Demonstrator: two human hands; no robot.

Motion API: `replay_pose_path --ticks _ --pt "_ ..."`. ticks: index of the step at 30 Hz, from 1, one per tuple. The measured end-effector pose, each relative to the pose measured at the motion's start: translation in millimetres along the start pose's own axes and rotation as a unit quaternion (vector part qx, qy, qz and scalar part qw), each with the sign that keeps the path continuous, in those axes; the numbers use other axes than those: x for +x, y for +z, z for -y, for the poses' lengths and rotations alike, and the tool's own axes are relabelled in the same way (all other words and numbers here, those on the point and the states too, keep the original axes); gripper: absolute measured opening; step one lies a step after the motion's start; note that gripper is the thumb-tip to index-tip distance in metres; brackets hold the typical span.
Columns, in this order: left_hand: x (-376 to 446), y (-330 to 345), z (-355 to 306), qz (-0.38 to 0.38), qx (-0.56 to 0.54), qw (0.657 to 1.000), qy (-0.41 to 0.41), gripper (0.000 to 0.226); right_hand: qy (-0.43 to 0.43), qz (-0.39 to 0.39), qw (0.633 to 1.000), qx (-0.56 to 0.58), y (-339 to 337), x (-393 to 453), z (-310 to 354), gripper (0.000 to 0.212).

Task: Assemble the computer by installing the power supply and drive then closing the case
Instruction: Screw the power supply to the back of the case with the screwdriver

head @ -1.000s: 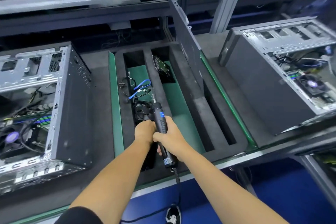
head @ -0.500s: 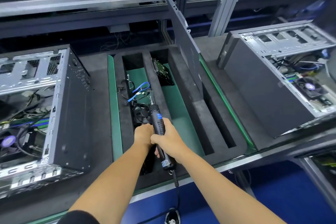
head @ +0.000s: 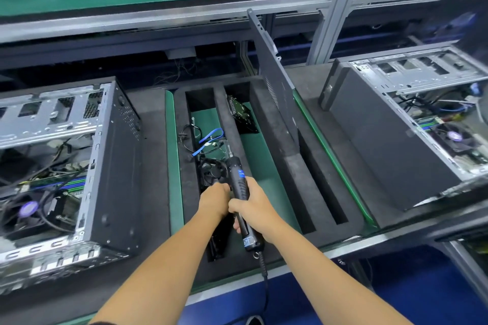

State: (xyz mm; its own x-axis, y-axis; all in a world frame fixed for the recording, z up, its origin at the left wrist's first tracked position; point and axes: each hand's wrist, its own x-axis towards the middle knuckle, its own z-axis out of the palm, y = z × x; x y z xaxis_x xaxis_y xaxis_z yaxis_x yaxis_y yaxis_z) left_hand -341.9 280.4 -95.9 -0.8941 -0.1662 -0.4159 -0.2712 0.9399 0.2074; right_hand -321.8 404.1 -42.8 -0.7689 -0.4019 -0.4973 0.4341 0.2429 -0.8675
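The right hand (head: 253,208) is wrapped around a black electric screwdriver (head: 239,192), gripping it by the middle. The tip points away from the person and the cord hangs down behind the hand. The left hand (head: 214,199) sits right beside the right hand, touching it. Its fingers curl down into a slot of the black foam tray (head: 269,140) onto the black power supply (head: 214,170) with its round fan, but I cannot tell if it is really holding it. Just past both hands lie a blue cable (head: 208,137) and some black wires. A bit farther, past the right hand, the drive (head: 239,111) leans in the next slot. A flat side panel (head: 274,71) stands up in the tray, farther off to the right. One open computer case (head: 79,166) lies on the counter (head: 153,192) far to the left of the left hand. Another open case (head: 406,134) lies far to the right of the right hand.
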Motion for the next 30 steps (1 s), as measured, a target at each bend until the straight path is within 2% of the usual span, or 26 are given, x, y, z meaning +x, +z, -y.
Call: replay_pose_path --ticks 4,8,12,14,16,20,22,25,27,29,30 --pt "-1 -11 0 -0.057 -0.165 0.984 -0.039 0.009 0.003 0.004 1.000 0.004 -3 -1 1 0.044" --pt "-2 -24 8 -0.133 -0.331 0.932 -0.063 0.031 0.000 0.013 1.000 0.005 -2 -4 4 0.045" --pt "-6 -27 17 -0.129 -0.319 0.937 -0.054 0.029 -0.006 0.013 1.000 0.004 2 -9 6 0.043" --pt "-8 -26 19 -0.139 -0.338 0.929 -0.059 0.029 -0.008 0.015 1.000 0.003 3 -11 8 0.041" --pt "-10 -31 18 -0.160 -0.418 0.890 -0.080 0.026 -0.010 0.017 1.000 -0.004 2 -11 10 0.041" --pt "-9 -56 19 -0.179 -0.651 0.731 -0.099 0.013 -0.020 0.036 0.999 -0.012 3 -15 13 0.041" --pt "-8 -74 19 -0.178 -0.698 0.688 -0.085 0.010 -0.033 0.053 0.998 -0.016 3 -19 16 0.041" --pt "-8 -93 18 -0.165 -0.716 0.676 -0.064 0.012 -0.043 0.076 0.996 -0.034 6 -23 21 0.048" --pt "-9 -99 19 -0.150 -0.711 0.686 -0.043 0.012 -0.043 0.085 0.994 -0.049 7 -25 24 0.059" --pt "-11 -103 20 -0.143 -0.708 0.691 -0.028 0.012 -0.057 0.089 0.993 -0.042 9 -26 27 0.051" --pt "-11 -104 21 -0.144 -0.720 0.678 -0.029 0.012 -0.062 0.089 0.993 -0.039 9 -26 28 0.047"
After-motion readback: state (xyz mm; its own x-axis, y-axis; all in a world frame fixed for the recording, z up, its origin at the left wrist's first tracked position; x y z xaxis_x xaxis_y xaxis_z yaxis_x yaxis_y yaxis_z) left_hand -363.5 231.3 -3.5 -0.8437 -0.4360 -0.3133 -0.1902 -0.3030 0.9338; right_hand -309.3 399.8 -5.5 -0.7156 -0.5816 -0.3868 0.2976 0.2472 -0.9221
